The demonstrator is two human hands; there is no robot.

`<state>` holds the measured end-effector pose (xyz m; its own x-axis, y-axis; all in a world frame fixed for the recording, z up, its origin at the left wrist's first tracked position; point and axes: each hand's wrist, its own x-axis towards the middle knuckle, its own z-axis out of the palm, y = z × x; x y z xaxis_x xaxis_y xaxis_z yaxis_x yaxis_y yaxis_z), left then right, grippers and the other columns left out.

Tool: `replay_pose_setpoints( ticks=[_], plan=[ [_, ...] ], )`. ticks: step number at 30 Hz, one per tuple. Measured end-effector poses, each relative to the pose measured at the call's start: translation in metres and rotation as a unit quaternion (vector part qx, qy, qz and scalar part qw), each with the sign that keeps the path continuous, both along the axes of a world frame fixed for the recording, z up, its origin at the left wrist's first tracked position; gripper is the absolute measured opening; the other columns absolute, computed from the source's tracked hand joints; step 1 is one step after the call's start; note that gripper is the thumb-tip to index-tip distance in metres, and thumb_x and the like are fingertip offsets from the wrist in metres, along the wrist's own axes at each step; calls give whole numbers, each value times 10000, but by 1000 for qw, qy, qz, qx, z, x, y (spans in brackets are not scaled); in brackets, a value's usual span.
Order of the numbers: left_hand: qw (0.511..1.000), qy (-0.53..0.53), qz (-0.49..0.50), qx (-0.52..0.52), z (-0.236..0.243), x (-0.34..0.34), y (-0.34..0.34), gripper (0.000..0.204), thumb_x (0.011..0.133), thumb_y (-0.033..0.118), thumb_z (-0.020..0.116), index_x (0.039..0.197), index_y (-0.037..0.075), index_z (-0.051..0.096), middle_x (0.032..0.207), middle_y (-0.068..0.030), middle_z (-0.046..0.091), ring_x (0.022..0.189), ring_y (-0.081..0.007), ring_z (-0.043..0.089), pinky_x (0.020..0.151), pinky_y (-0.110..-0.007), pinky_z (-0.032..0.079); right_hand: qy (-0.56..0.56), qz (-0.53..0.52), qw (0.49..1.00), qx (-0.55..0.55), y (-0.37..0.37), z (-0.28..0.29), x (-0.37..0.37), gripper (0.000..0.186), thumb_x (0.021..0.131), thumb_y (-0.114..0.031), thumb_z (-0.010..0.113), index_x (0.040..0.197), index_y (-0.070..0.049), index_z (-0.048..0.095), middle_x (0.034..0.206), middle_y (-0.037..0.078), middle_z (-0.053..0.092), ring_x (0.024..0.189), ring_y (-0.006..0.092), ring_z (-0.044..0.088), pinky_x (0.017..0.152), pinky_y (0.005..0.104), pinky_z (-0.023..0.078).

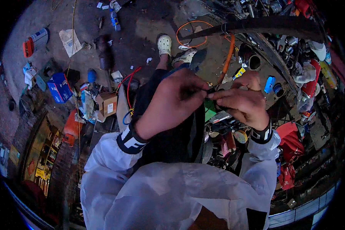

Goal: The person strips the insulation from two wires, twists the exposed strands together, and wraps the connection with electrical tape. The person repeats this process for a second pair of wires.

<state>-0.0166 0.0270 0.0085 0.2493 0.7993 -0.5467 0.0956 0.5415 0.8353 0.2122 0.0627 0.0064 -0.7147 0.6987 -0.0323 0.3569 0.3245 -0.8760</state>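
the left hand (166, 104) and the right hand (250, 104) meet near the middle of the view, above the person's black-clothed lap. their fingertips come together on a small, dark piece (211, 91); the fingers of both hands are pinched narrow on it, though its exact shape is too small and shaded to tell. the person wears a loose, pale white garment (161, 188) with black-and-white cuffs at the wrists.

just below the fingertips shows a flat green piece (209, 110). a thick orange hose (229, 57) runs down from above toward the hands, and a small yellow packet (239, 73) lies just above the right hand. farther right, a blue rounded container (270, 84) lies near an open-ended dark metal cylinder (253, 61).

on the left, a blue printed box (59, 87), a brown cardboard box (106, 103) and an orange-red gas cylinder (71, 126) stand on the dark, littered floor (134, 27).
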Motion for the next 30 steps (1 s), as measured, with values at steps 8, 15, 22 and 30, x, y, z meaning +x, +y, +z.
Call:
replay_pose_setpoints(
  ticks=[8, 15, 22, 30],
  plan=[
    [997, 48, -58, 11, 3, -6, 13, 161, 791, 89, 762, 908, 9, 685, 928, -72, 631, 848, -177, 599, 749, -293, 470, 112, -47, 983, -137, -15, -2, 5, 213, 761, -195, 662, 953, -106, 685, 1115, 95, 694, 917, 270, 573, 904, 431, 367],
    [995, 74, -66, 33, -2, -4, 12, 137, 785, 89, 760, 872, 11, 689, 878, -77, 613, 834, -189, 598, 745, -292, 465, 208, -426, 762, -440, -58, -36, -29, 153, 927, -110, 624, 1045, -12, 617, 995, 67, 656, 961, 153, 609, 903, 291, 449],
    [984, 153, -62, 72, 3, 4, 12, 189, 740, 95, 772, 854, 16, 644, 881, -98, 588, 763, -234, 612, 664, -317, 483, 308, -370, 656, -581, -56, -37, -35, 301, 915, -118, 644, 1165, 35, 574, 1063, 73, 654, 985, 134, 602, 906, 271, 450],
    [929, 297, -168, 141, 1, 17, 11, 260, 746, 86, 736, 941, 57, 567, 981, -136, 569, 797, -354, 614, 637, -415, 500, 163, -414, 735, -511, -67, -37, -25, 154, 913, -132, 655, 998, -5, 633, 952, 27, 664, 923, 103, 594, 865, 257, 452]
  ],
)
